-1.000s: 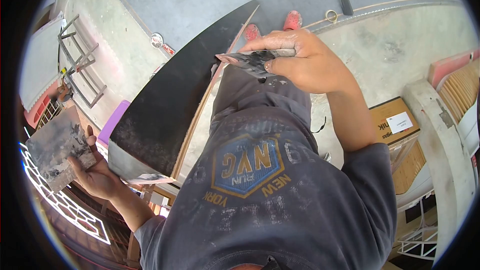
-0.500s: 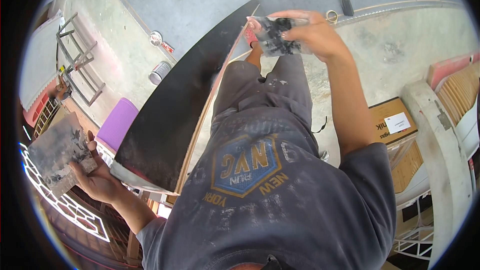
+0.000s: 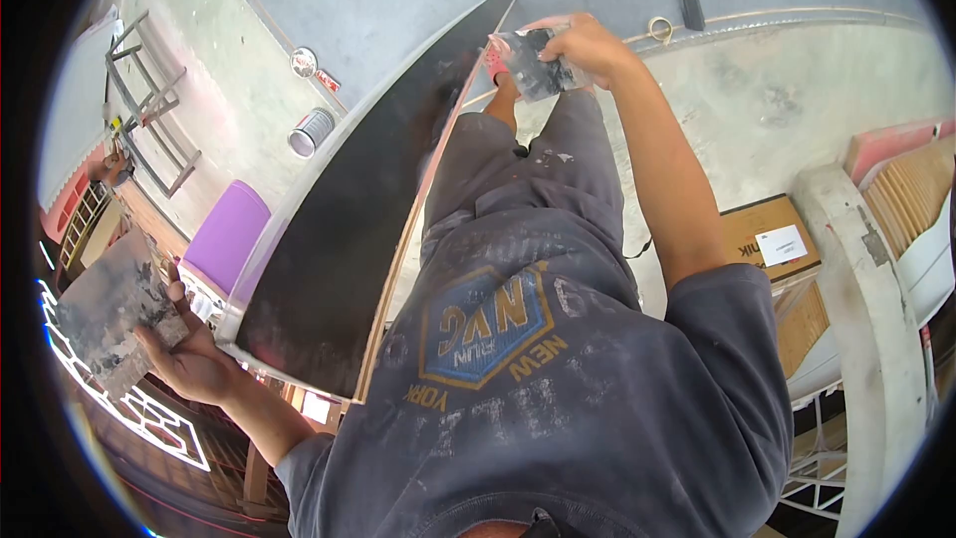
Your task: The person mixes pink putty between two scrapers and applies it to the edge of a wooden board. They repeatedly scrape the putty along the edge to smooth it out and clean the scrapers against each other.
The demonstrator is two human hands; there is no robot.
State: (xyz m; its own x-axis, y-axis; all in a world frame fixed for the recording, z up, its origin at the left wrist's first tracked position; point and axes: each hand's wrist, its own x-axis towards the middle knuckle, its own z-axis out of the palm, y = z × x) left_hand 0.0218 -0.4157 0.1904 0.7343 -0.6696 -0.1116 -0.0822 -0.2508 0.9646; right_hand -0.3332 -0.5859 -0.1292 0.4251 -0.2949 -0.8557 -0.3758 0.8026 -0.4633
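A long black panel (image 3: 339, 239) with a pale edge slants across my front, from beside my chest up toward my feet. My right hand (image 3: 590, 48) pinches a thin putty spreader (image 3: 543, 73), smeared with dark marks and pink paste at its corner. That corner is right at the panel's right edge, near its far end. Off to the left, my left hand (image 3: 194, 364) grips a square flat plate (image 3: 118, 309) stained grey and black, its thumb on the face. The near end of the panel lies just right of this hand.
On the left stand an open tin (image 3: 312, 133), a round lid (image 3: 304, 63), a purple rolled sheet (image 3: 227, 237) and a grey metal frame (image 3: 149, 105). A tape roll (image 3: 660, 30) and dark block (image 3: 690, 10) lie ahead. At right are a cardboard box (image 3: 772, 234) and a low concrete wall (image 3: 846, 229).
My right hand has shifted left and slightly up with the spreader, along the panel's edge. More of the panel's pale left side shows now. My left hand stays nearly in place.
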